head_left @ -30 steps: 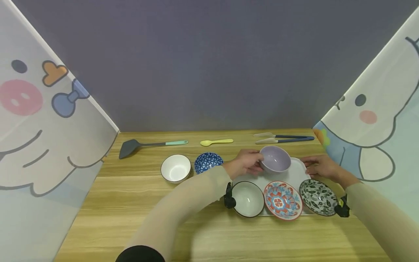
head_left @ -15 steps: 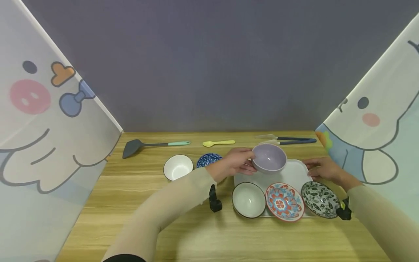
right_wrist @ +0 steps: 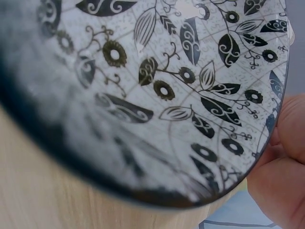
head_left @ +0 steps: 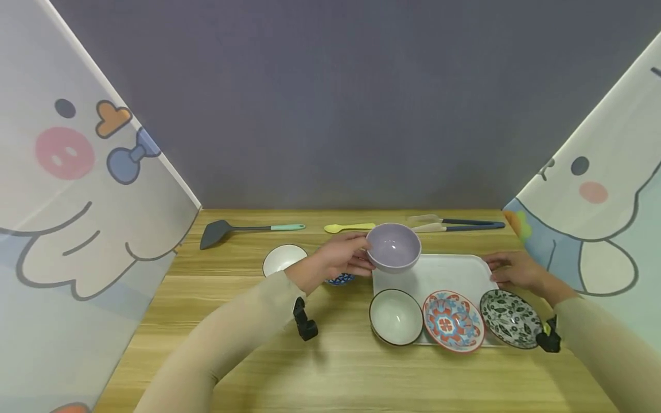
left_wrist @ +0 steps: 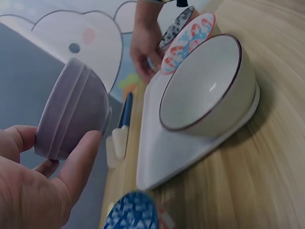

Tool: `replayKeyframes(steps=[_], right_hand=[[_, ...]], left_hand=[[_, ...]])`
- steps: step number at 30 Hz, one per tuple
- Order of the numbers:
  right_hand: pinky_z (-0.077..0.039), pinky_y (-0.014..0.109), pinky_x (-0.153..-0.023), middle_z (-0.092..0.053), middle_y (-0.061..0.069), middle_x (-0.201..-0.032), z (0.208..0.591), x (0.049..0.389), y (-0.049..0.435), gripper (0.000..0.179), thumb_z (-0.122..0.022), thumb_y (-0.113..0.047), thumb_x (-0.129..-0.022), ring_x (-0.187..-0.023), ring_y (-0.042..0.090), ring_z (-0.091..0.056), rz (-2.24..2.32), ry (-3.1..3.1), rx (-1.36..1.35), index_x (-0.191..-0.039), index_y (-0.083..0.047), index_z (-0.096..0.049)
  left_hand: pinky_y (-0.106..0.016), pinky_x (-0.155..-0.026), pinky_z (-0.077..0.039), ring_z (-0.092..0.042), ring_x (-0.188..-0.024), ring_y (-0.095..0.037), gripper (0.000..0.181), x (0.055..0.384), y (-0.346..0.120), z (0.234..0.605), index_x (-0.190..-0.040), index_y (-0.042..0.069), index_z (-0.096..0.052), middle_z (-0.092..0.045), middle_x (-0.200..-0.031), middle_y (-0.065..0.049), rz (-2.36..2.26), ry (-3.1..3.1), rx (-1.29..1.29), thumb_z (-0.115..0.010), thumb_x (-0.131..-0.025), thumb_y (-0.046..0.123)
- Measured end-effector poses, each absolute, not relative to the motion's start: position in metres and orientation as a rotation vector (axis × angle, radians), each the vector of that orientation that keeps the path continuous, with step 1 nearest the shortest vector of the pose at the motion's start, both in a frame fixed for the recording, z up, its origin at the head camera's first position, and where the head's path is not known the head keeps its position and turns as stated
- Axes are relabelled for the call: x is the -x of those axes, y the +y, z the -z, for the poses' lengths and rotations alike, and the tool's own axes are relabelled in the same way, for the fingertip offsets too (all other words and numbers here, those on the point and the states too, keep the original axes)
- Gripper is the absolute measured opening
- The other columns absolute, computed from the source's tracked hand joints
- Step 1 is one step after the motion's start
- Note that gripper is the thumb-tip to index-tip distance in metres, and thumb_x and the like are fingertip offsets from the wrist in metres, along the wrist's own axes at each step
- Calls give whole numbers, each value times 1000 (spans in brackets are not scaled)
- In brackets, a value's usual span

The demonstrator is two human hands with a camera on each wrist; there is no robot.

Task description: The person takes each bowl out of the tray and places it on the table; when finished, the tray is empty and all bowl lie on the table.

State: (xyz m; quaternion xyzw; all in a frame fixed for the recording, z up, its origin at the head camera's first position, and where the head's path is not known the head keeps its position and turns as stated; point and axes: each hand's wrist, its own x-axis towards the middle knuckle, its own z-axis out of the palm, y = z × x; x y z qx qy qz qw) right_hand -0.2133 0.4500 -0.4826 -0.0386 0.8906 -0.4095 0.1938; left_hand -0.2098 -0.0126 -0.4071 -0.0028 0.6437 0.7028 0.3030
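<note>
A lilac bowl (head_left: 394, 246) is in my left hand (head_left: 338, 258), which grips its left side with thumb and fingers. In the left wrist view the bowl (left_wrist: 74, 112) is raised and tilted, above the level of the white tray (head_left: 439, 275). My right hand (head_left: 516, 269) holds the tray's far right corner with bent fingers, partly hidden behind a bowl in its wrist view. On the tray's near side stand a white bowl with a dark rim (head_left: 396, 316), a red-and-blue patterned bowl (head_left: 454, 321) and a black-and-white leaf-patterned bowl (head_left: 511, 318).
Left of the tray are another white bowl (head_left: 283, 258) and a blue patterned bowl (head_left: 341, 279), both partly covered by my left arm. Along the back lie a spatula (head_left: 217, 232), a yellow spoon (head_left: 348, 227) and tongs (head_left: 465, 223). A dark wall stands behind.
My left hand has carried the lilac bowl leftward, from over the tray's middle to its far left corner. The right hand stays at the tray's edge. The head view has shifted slightly.
</note>
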Motion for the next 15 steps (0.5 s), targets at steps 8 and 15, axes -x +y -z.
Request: replayKeyframes(steps=[8,15], right_hand=[[-64,31,-68,-61,32,-120,483,212,451,56,-71,1,-91,-86,18,-68,1118,2507,99,-140,17,-50],[-64,31,-68,-59,35,-122,481,211,450,56,-70,1,-92,-87,19,-67,1114,2501,122,-140,17,-48]], left_hand=[[-40,-85,-65,-72,-95,-30,61,199,-63,400,-158,11,-38,-62,-124,-26,-1841,1783,53,-58,-100,18],[-41,-88,-65,-73,-95,-28,67,192,-114,392,-162,10,-30,-62,-126,-29,-1877,1814,112,-56,-100,16]])
